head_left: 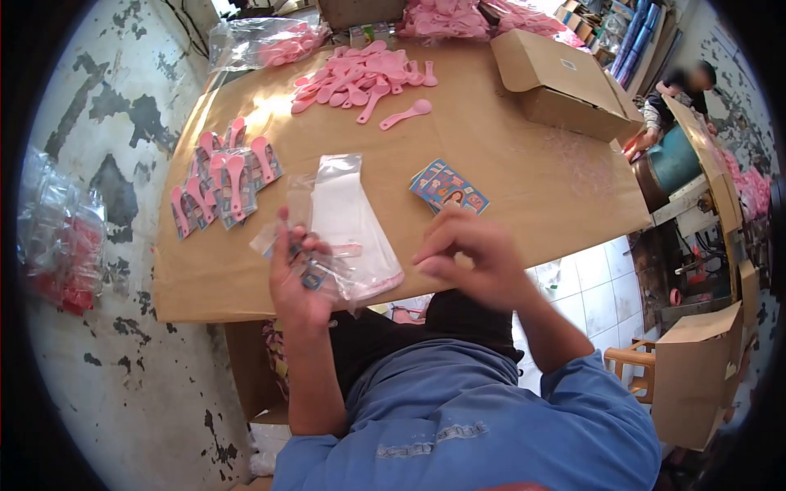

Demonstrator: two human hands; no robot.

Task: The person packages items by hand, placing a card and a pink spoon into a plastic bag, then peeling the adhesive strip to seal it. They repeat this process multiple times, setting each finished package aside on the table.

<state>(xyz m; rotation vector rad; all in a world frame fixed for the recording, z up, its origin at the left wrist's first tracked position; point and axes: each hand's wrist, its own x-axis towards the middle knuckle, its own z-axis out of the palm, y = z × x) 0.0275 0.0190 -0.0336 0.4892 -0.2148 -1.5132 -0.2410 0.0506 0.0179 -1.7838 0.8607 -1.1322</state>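
My left hand (pixel 299 274) is closed around a clear plastic bag (pixel 334 274) with a small printed card (pixel 313 277) inside. A pink tip at its fingers is too small to name. Near the stack of printed cards (pixel 450 186), my right hand (pixel 475 254) is raised with thumb and forefinger pinched; whatever they hold, if anything, does not show. A stack of flat clear bags (pixel 348 213) lies between my hands. To the left is a group of bagged pink spoons with cards (pixel 235 184). Loose pink spoons (pixel 360 75) are heaped at the far side.
Brown paper covers the table (pixel 524 196). A cardboard box (pixel 565 82) stands at the back right, and a bag of pink spoons (pixel 278 45) at the back left. A peeling wall (pixel 106 221) borders the left side. Another person (pixel 684 90) works at the far right.
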